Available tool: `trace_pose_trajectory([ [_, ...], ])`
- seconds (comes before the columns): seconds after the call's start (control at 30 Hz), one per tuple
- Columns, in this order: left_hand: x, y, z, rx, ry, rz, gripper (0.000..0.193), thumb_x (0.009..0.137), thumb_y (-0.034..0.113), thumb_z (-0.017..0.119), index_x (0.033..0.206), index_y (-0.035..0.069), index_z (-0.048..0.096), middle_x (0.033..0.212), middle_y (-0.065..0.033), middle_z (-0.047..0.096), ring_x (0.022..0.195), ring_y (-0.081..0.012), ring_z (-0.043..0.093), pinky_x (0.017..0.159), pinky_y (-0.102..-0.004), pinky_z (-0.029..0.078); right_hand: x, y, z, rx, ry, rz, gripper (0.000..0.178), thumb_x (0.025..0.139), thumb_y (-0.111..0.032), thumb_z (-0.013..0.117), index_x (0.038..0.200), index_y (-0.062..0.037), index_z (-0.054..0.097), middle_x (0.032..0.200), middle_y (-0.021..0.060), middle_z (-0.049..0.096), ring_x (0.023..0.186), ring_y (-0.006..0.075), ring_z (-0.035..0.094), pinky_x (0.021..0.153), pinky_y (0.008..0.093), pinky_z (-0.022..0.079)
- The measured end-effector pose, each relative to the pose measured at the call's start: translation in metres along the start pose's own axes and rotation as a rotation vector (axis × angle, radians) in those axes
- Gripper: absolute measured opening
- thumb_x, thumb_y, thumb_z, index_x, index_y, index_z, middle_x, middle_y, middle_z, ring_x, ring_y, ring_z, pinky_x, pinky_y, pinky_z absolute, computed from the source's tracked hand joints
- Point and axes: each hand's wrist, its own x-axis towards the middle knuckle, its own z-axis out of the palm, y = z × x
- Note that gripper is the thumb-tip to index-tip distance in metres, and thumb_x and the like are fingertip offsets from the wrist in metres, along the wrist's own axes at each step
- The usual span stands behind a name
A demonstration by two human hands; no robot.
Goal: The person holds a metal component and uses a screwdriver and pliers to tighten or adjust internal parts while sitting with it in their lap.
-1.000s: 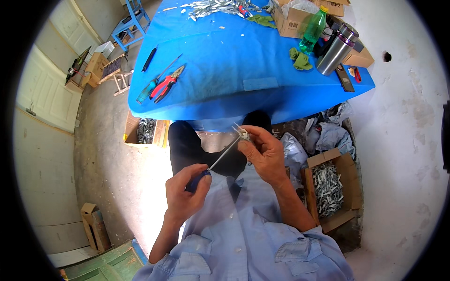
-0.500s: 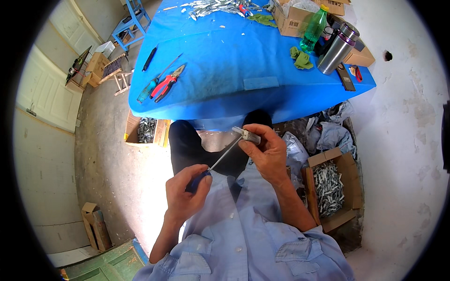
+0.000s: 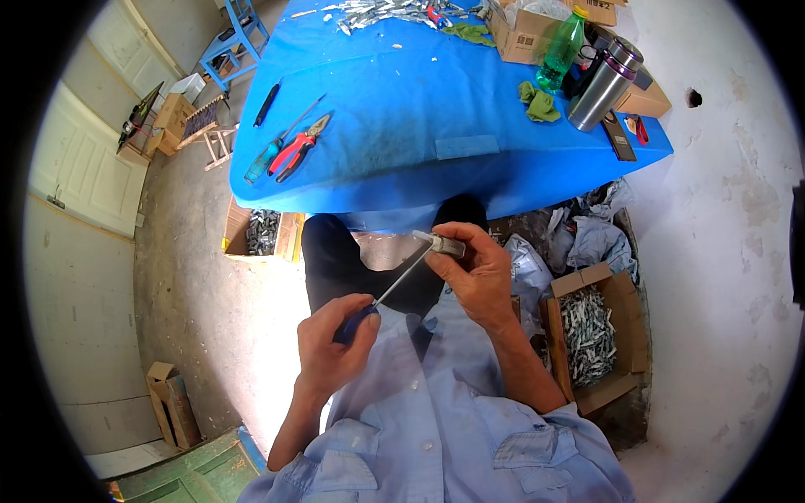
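My left hand (image 3: 335, 339) is closed round the blue handle of a screwdriver (image 3: 404, 281), its metal shaft slanting up to the right. Between thumb and fingers, my right hand (image 3: 476, 272) pinches a small greyish-white metal part (image 3: 446, 245) with a lighter piece sticking out at its left end. The screwdriver's tip meets this part near that left end; the exact contact is too small to make out. Both hands are above my lap, in front of the table edge.
On the blue-covered table (image 3: 377, 109) lie red-handled pliers (image 3: 300, 149), a teal screwdriver (image 3: 267, 159), a black pen-like tool (image 3: 267, 106) and a heap of metal parts (image 3: 394, 12). A steel flask (image 3: 604, 88) and green bottle (image 3: 562, 50) stand right. A carton (image 3: 625, 335) of metal pieces sits at lower right.
The small metal part has tilted slightly in my right hand, and its outer end has dipped a little. My left hand with the screwdriver has barely shifted.
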Motion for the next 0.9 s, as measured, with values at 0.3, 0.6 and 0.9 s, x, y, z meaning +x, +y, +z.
trace_pose_trajectory([
  [0.3, -0.001, 0.000, 0.003, 0.014, 0.005, 0.022, 0.024, 0.087, 0.004, 0.076, 0.110, -0.002, 0.073, 0.084, -0.0083, 0.073, 0.072, -0.0101, 0.067, 0.066, -0.0224, 0.052, 0.002, 0.005, -0.001, 0.029, 0.024, -0.020, 0.030, 0.091, 0.005, 0.075, 0.119, 0.0006, 0.068, 0.112, 0.0051, 0.068, 0.104, 0.0116, 0.066, 0.090, 0.0264, 0.054],
  [0.6, 0.004, -0.018, 0.000, -0.077, 0.106, -0.073, 0.024, 0.092, 0.006, 0.075, 0.114, -0.002, 0.071, 0.086, -0.0022, 0.070, 0.073, -0.0054, 0.061, 0.066, -0.0194, 0.047, 0.022, 0.005, 0.012, -0.099, 0.129, -0.104, 0.027, 0.088, 0.005, 0.077, 0.112, -0.0015, 0.067, 0.106, 0.0027, 0.066, 0.097, 0.0107, 0.065, 0.085, 0.0262, 0.054],
  [0.9, 0.038, -0.054, -0.012, -0.111, 0.135, -0.325, 0.024, 0.098, 0.013, 0.073, 0.118, 0.001, 0.069, 0.085, 0.0014, 0.065, 0.072, -0.0023, 0.055, 0.062, -0.0179, 0.041, 0.052, 0.011, 0.019, -0.311, 0.152, -0.179, 0.026, 0.084, 0.005, 0.079, 0.106, -0.0023, 0.066, 0.101, 0.0072, 0.067, 0.089, 0.0159, 0.067, 0.077, 0.0285, 0.054],
])
